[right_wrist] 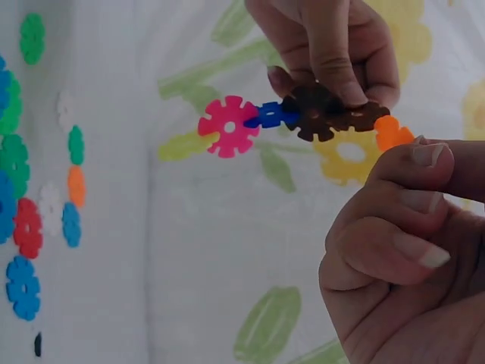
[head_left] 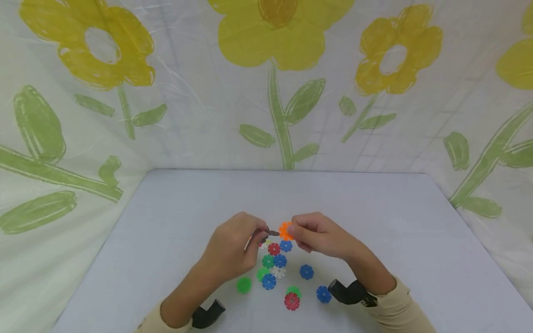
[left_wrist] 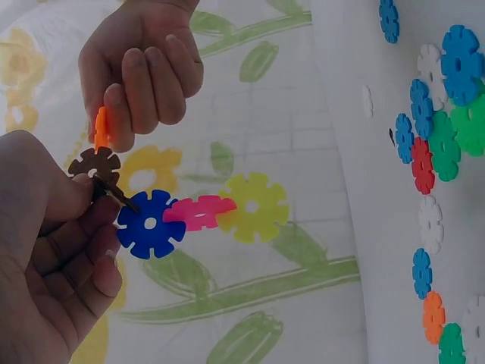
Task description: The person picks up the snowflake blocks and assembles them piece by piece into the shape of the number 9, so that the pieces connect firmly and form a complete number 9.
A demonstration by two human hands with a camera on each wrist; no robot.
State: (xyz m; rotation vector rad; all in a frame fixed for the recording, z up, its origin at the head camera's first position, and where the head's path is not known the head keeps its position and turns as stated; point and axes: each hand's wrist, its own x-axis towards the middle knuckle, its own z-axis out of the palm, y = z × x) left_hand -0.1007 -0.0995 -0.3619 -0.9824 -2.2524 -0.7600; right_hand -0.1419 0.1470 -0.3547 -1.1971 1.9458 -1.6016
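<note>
My left hand point(head_left: 231, 245) pinches a short chain of notched plastic discs between thumb and fingers. From its free end the chain runs yellow disc point(left_wrist: 267, 216), pink disc point(right_wrist: 216, 125), blue disc point(left_wrist: 135, 231), black disc point(right_wrist: 309, 106), brown disc point(left_wrist: 89, 161). The fingers grip around the dark discs and partly cover them. Opposite, my right hand point(head_left: 322, 235) pinches an orange disc point(head_left: 285, 231) by its edge. In the right wrist view the orange disc point(right_wrist: 390, 130) meets the outer edge of the brown one, set at an angle to it.
Below the hands, a loose cluster of discs lies on the white table point(head_left: 175, 199), among them a white disc point(head_left: 279, 273) and a red disc point(head_left: 274, 249). Nearer me are a green disc point(head_left: 244, 285), a blue disc point(head_left: 323, 294) and another red disc point(head_left: 292, 302). A flower-painted sheet point(head_left: 200, 115) hangs behind.
</note>
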